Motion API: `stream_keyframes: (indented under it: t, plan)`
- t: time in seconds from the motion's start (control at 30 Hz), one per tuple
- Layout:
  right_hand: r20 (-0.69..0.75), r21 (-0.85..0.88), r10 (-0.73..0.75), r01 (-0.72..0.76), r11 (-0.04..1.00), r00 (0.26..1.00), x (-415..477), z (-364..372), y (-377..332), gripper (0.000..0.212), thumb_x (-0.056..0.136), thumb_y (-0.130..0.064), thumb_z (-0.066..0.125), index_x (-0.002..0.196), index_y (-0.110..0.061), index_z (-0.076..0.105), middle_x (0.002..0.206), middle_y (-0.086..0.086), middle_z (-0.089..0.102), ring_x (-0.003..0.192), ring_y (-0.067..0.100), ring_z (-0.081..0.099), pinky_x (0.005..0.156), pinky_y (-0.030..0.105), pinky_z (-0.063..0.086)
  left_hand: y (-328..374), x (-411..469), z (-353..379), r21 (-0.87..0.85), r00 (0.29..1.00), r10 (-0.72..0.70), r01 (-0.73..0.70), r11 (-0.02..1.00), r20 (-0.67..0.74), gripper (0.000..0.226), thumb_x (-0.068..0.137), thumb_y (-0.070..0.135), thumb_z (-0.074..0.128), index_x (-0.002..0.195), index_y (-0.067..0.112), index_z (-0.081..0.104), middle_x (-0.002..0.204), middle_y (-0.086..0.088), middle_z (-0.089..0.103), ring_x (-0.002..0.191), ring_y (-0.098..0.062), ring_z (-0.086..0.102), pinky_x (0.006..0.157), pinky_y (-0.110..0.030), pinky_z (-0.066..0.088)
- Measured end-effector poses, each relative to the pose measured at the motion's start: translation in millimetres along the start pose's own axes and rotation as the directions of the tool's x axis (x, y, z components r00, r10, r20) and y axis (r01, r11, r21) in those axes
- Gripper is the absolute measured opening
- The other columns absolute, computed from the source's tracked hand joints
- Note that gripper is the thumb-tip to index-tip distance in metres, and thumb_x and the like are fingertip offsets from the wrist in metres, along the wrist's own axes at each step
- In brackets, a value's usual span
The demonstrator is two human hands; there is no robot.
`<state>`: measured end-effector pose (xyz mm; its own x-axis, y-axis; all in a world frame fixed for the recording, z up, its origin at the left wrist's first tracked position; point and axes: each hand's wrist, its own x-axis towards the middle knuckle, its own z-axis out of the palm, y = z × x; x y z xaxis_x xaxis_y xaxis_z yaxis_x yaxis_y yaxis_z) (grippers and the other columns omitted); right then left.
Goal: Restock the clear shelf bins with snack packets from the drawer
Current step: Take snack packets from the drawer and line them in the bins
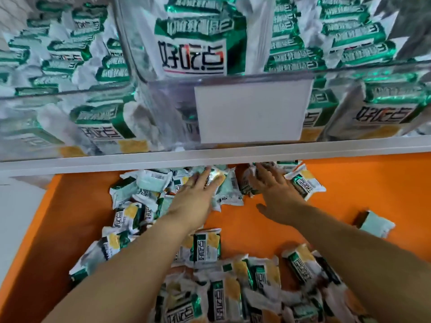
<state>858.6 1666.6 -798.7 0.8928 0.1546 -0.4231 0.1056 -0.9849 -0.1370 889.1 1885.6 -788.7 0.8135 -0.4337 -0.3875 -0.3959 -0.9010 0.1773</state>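
The left forearm [130, 264] extends forward from the lower left, palm down, over the orange drawer [361, 183]. The left hand [198, 192] lies flat and released, and its fingers [201, 179] are straight, close together and resting on a heap of snack packets [149, 183]. The heap spreads beneath the hand and to its left. A shiny packet [217, 178] sits directly against the thumb side of this hand; whether the thumb presses it cannot be determined. On the near side of the left wrist, a second group of packets [221, 294] covers the drawer floor below both forearms. The two hands are apart, with a pale packet [231, 190] lying between them. The right forearm [349, 248] enters from the lower right, palm down. The right hand [275, 192] is also released, with its fingers straight and spread and its thumb held out to the left. Its fingertips [264, 173] touch packets at the back of the drawer, just under the white shelf edge [93, 164]. One face-up packet [305, 183] lies just to the right of this hand. A single packet [375, 223] lies well apart, to the right of the right forearm. Above both hands, beyond the shelf edge, the clear shelf bins [70, 113] stand filled with the same packets. A blank white card [251, 113] is on the front of the middle bin.
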Motion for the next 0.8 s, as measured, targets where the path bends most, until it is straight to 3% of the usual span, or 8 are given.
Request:
stream_keyframes:
  t: [0.1,0.17,0.33,0.47,0.57,0.63,0.73,0.8]
  plan:
    - [0.003,0.057,0.031,-0.032,0.998,1.000,-1.5,7.9,-1.8,0.074,0.093,-0.040,0.052,0.152,-0.026,0.010,0.159,0.001,0.008,0.143,0.036,0.006,0.111,0.046,0.031,1.8,9.6,13.3,-0.081,1.000,0.001,0.000,0.997,0.012,0.083,0.094,0.018,0.055,0.151,0.037,-0.002,0.156,0.006,-0.024,0.143,-0.034,0.019,0.115,-0.043,0.027]
    - [-0.034,0.111,0.042,-0.038,0.993,0.999,-7.2,14.5,2.5,0.069,0.091,-0.044,0.054,0.149,-0.028,0.020,0.154,0.001,0.020,0.137,0.034,0.021,0.108,0.042,0.035,3.6,8.4,18.9,-0.078,1.000,0.027,-0.027,0.997,-0.008,0.078,0.094,0.026,0.055,0.152,0.035,0.002,0.158,0.005,-0.019,0.141,-0.034,0.023,0.115,-0.043,0.024]
    - [-0.046,0.303,0.040,-0.024,0.953,0.998,-13.6,19.8,15.4,0.058,0.090,-0.034,0.059,0.143,-0.024,0.036,0.145,0.005,0.026,0.116,0.030,0.055,0.092,0.040,0.050,-1.2,-0.7,17.1,-0.069,0.991,0.120,-0.124,0.990,-0.055,0.064,0.094,0.024,0.051,0.149,0.038,0.021,0.159,0.009,-0.002,0.128,-0.027,0.040,0.112,-0.039,0.031]
    - [-0.075,0.341,0.171,-0.136,0.930,0.982,-11.3,20.8,10.4,0.047,0.092,-0.032,0.057,0.136,-0.025,0.043,0.147,0.005,0.024,0.117,0.030,0.054,0.086,0.039,0.055,0.1,-6.5,10.1,-0.149,0.992,0.099,-0.111,0.983,-0.081,0.046,0.094,0.022,0.050,0.138,0.036,0.044,0.153,0.008,0.015,0.104,-0.020,0.053,0.099,-0.032,0.042]
    - [-0.048,0.367,0.222,-0.189,0.911,0.974,-10.0,18.6,7.8,0.046,0.092,-0.027,0.057,0.136,-0.025,0.043,0.155,0.002,0.012,0.115,0.031,0.056,0.087,0.041,0.054,0.2,-6.1,9.3,-0.204,0.992,0.082,-0.100,0.974,-0.094,0.033,0.096,0.023,0.052,0.128,0.032,0.055,0.148,0.007,0.021,0.070,-0.005,0.048,0.071,-0.017,0.040]
    - [-0.028,0.363,0.242,-0.215,0.907,0.970,-10.4,15.8,7.1,0.043,0.092,-0.025,0.059,0.133,-0.022,0.046,0.152,0.004,0.025,0.116,0.028,0.055,0.088,0.040,0.052,0.0,-5.2,11.8,-0.255,0.995,0.048,-0.069,0.964,-0.089,0.026,0.095,0.024,0.054,0.120,0.028,0.059,0.144,0.005,0.024,0.075,-0.009,0.056,0.071,-0.020,0.043]
    - [0.026,0.300,0.258,-0.254,0.920,0.966,-13.8,12.8,5.6,0.049,0.088,-0.036,0.064,0.130,-0.020,0.046,0.131,0.003,0.046,0.109,0.024,0.057,0.083,0.035,0.052,1.7,-5.0,17.9,-0.328,0.996,-0.023,-0.005,0.944,-0.082,0.022,0.093,0.026,0.058,0.114,0.021,0.054,0.136,0.002,0.030,0.100,-0.020,0.060,0.086,-0.034,0.051]
    - [0.049,0.262,0.270,-0.273,0.926,0.962,-15.4,13.7,4.5,0.064,0.082,-0.045,0.068,0.134,-0.021,0.039,0.129,0.001,0.048,0.111,0.023,0.056,0.082,0.034,0.052,5.0,-3.4,19.2,-0.339,0.992,-0.095,0.062,0.939,-0.083,0.026,0.092,0.028,0.059,0.114,0.018,0.049,0.135,-0.001,0.033,0.093,-0.020,0.062,0.082,-0.037,0.053]
